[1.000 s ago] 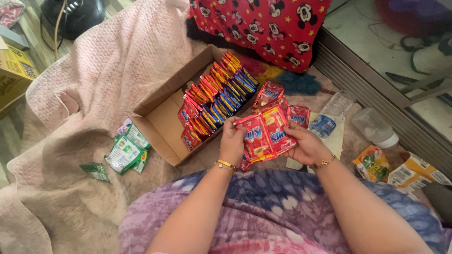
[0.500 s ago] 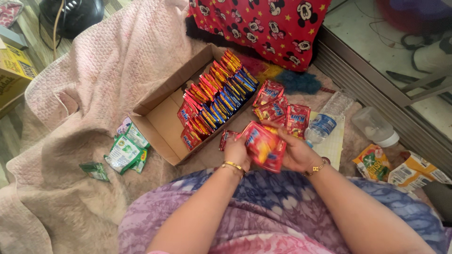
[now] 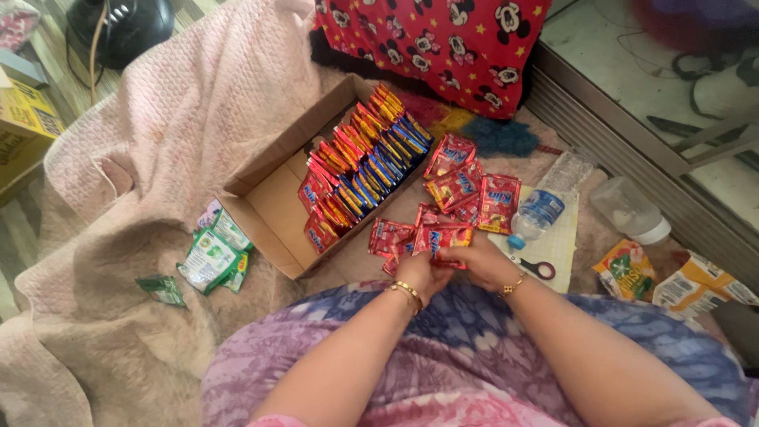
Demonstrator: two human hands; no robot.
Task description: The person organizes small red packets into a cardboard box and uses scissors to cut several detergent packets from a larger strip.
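two hands meet low in the head view, just above the person's lap, and both grasp one small bunch of red sachets (image 3: 443, 237). the left hand (image 3: 423, 273) pinches the bunch from below and from the left; the right hand (image 3: 484, 265) closes on its right end, fingers curled over the lower edge. neither hand is loose or empty.

the bunch lies flat and fanned, its long axis running left to right across the body, and it sits directly in front of the hands, touching both. a few more red sachets spread from its left end toward the cardboard box (image 3: 273, 209), which stands up and to the left of the hands, nearer the left hand. the box's own long axis slants from lower left to upper right, and its far half is packed with upright rows of red, yellow and blue packets (image 3: 364, 162); the near left part is bare cardboard.

a loose pile of red sachets (image 3: 470, 186) lies beyond the hands, slightly to the right, nearer the right hand. scissors (image 3: 539, 269) and a plastic bottle (image 3: 545, 202) lie just right of it. green sachets (image 3: 209, 257) lie well to the left on the pink blanket (image 3: 142, 158).
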